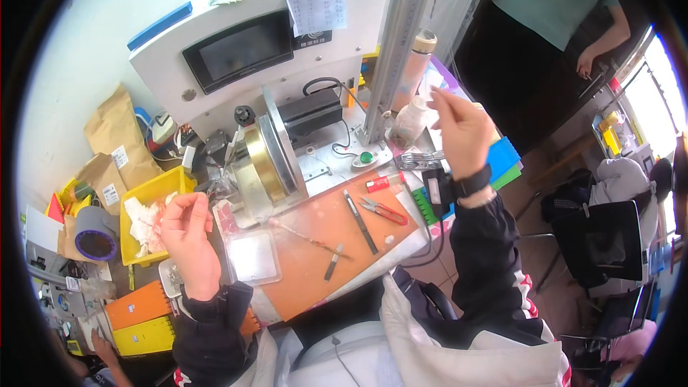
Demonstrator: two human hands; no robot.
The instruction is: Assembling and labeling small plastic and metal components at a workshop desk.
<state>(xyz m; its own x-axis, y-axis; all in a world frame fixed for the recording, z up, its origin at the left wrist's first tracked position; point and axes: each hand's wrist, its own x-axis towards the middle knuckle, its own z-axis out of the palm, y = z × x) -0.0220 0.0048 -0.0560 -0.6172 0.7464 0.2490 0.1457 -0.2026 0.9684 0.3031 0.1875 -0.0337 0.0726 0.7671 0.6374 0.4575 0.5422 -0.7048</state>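
Note:
My left hand (pixel 190 235) is raised beside the yellow bin, thumb and fingers pressed together; anything between them is too small to make out. My right hand (pixel 464 131) is held up near a small clear bottle (pixel 410 123), its fingertips drawn together, with nothing I can name in them. A black band circles the right wrist. Between the hands stands a white machine (pixel 344 7) with a dark screen and a brass-coloured drum (pixel 263 163). On the orange mat (pixel 301 233) lie a black pen-like tool (pixel 360 222), red-handled snips (pixel 385 210) and a small knife-like tool (pixel 332 264).
A yellow bin (pixel 188 180) with white crumpled material stands at the left. A clear square case (pixel 253 256) sits on the mat's left side. A metal upright (pixel 401 43) rises near my right hand. Another person's hand (pixel 585 63) shows at the upper right; a black chair (pixel 598 244) stands at the right.

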